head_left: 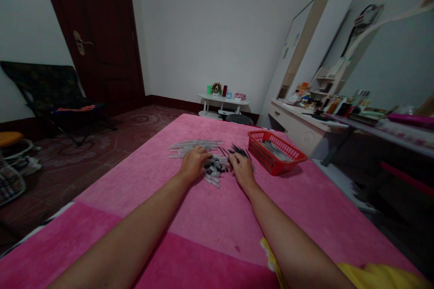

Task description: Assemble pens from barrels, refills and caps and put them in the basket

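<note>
hands: two, both the person's own, arms stretched out over the bed
left hand (194, 162): palm down on the near end of the pen tubes, fingers curled over them; honestly can't tell if it's gripping one or just resting
right hand (241, 168): palm down too, fingertips in the small pieces; whether it has pinched anything is hidden
pen tubes (195, 145): one loose heap, way too many and too blurry to count, lying flat and mostly side by side, just beyond the left hand
look of the tubes: pale, greyish-clear, thin and straight
small pieces (216, 169): one jumbled little pile right between the two hands, a mix of light and dark bits, count not readable
black sticks (239, 150): one fanned bunch of thin dark ones, just past the right hand, between the tubes and the basket
basket (271, 165): one, red plastic mesh, to the right of the right hand, with a few grey sticks lying inside
surface: pink fuzzy blanket (210, 216), a darker pink strip nearest the camera
yellow cloth (373, 275): one bit, bottom right corner under the right arm
room: dark brown door (101, 31) at the back left, one folding chair (50, 90) beside it, a low white round table (222, 99) by the far wall, a cluttered desk (298, 119) on the right, patterned reddish floor tiles, white walls
</note>
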Demonstrator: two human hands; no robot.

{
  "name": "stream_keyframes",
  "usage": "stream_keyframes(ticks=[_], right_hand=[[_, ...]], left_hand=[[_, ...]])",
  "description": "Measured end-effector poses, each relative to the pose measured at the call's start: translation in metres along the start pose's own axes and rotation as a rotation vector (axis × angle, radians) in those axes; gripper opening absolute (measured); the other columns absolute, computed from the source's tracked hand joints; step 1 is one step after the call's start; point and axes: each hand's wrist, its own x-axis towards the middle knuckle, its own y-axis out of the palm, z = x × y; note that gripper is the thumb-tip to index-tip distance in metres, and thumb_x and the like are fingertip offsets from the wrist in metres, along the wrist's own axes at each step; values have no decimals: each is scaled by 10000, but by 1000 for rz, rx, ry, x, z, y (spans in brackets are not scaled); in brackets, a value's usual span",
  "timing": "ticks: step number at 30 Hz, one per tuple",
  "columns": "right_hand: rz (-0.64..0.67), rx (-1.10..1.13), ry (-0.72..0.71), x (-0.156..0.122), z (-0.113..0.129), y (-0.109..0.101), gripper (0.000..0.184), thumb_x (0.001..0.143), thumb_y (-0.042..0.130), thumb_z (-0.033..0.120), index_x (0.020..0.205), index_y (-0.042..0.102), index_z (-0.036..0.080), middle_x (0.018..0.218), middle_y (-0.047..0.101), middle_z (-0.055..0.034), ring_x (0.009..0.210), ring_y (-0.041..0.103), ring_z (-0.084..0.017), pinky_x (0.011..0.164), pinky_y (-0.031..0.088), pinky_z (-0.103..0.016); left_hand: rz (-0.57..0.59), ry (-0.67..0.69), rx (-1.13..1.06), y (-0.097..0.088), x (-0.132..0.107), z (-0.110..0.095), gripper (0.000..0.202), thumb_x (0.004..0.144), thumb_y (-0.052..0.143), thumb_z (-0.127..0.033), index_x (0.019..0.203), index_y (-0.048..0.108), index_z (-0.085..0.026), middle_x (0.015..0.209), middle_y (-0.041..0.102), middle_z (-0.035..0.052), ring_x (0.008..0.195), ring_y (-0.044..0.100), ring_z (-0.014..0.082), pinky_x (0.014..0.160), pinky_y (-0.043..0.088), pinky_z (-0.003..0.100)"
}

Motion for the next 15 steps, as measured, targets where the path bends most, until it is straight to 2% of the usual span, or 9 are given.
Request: stream_keyframes(ticks=[3,7,12,15], right_hand=[[-12,23,-36,0,2,0,242,861,485,410,804,606,209,673,643,-15,616,582,-166,546,387,-238],[-4,-70,9,-1,5,-1,397,899,411,455,627,562,209,528,563,-6,531,524,-158,520,349,-244],[-29,-14,-61,-2,8,-3,275,884,460,417,769,594,206,635,618,-3,597,562,-155,553,365,-236],[-29,-79,-32,-2,7,-2,378,904,413,444,651,562,206,530,555,2,532,520,-150,527,337,-242]], left_hand=[[-8,4,-4,1,0,1,214,822,557,-156,960,713,-207,867,638,81,886,531,222,718,436,320],[-18,20,-16,3,0,2,203,819,563,-154,942,712,-215,862,641,77,885,533,225,709,437,320],[-27,7,-10,2,0,2,217,815,562,-148,964,707,-210,876,647,74,875,540,223,709,441,319],[-13,19,5,1,0,1,208,821,556,-160,954,708,-210,862,643,75,872,538,225,711,442,321]])
